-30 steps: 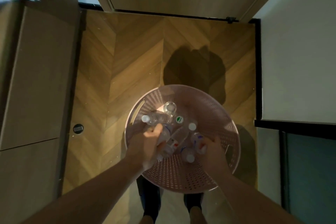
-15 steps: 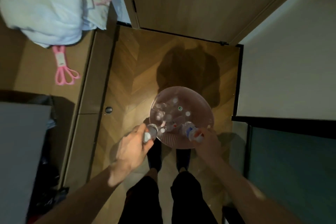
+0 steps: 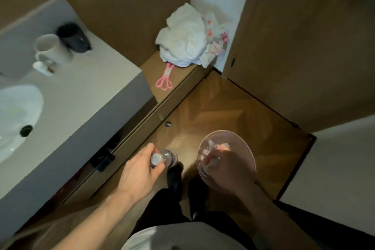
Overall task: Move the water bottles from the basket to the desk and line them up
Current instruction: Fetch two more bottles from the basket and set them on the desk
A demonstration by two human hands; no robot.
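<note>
The pink perforated basket stands on the wooden floor at lower right, with several small water bottles blurred inside it. My left hand grips a clear water bottle with a white cap by its neck, held left of the basket above the floor. Over the basket's near side, my right hand grips another bottle, mostly hidden by my fingers. The grey desk top runs along the left.
On the desk sit a white washbasin, a white mug and a dark mug. A low wooden shelf carries crumpled white cloth and pink scissors. A wooden door stands at right.
I have straightened up and turned left, so the desk came into view. Both hands lifted a bottle each out of the basket; the left one has swung clear of the basket.
</note>
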